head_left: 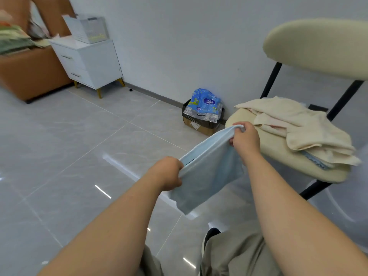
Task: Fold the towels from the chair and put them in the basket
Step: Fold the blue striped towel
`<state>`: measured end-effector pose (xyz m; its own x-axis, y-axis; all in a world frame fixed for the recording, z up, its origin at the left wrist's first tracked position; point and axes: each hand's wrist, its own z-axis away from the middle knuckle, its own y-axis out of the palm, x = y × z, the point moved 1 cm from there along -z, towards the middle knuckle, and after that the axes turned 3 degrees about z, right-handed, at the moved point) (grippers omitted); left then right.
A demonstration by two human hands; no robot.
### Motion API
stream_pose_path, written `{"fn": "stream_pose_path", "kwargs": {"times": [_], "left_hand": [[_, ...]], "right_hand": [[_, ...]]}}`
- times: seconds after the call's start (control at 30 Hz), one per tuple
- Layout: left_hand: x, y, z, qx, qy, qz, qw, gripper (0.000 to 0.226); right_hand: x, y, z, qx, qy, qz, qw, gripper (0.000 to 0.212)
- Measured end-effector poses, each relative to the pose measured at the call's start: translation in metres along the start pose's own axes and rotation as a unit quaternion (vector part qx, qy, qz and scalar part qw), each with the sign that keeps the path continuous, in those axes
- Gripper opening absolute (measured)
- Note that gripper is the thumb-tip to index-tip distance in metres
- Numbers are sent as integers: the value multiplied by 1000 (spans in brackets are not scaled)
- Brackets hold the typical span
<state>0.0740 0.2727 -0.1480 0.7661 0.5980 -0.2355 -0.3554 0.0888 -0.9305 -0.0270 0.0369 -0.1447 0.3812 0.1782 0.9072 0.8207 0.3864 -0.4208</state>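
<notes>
Hanging in the air between both hands, the light blue towel (207, 176) sagged limply below its stretched upper edge, in front of the chair (268, 150) and above the tiled floor (79, 146). Its drape suggested a soft, light cloth without stiffness, probably best taken at the corners of one edge so that the rest falls straight. The fingers of the left hand (169, 173) were curled round the nearer end of that edge; those of the right hand (246, 140) pinched the farther end, just beside the chair seat. Cream towels (302, 126) lay heaped on the seat; a lined bin (197, 126) stood by the wall (179, 46) beyond.
</notes>
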Motion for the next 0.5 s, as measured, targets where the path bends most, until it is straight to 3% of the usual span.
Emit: {"fn": "stream_pose_path", "kwargs": {"times": [0.23, 0.33, 0.5], "left_hand": [[10, -13, 16, -26, 3, 7, 1000, 3], [11, -13, 22, -19, 14, 12, 1000, 14], [10, -17, 26, -45, 23, 55, 997, 8]], "right_hand": [[2, -17, 10, 15, 22, 19, 999, 28], [-12, -18, 5, 38, 14, 61, 997, 17], [-13, -23, 14, 68, -15, 138, 988, 9]]}}
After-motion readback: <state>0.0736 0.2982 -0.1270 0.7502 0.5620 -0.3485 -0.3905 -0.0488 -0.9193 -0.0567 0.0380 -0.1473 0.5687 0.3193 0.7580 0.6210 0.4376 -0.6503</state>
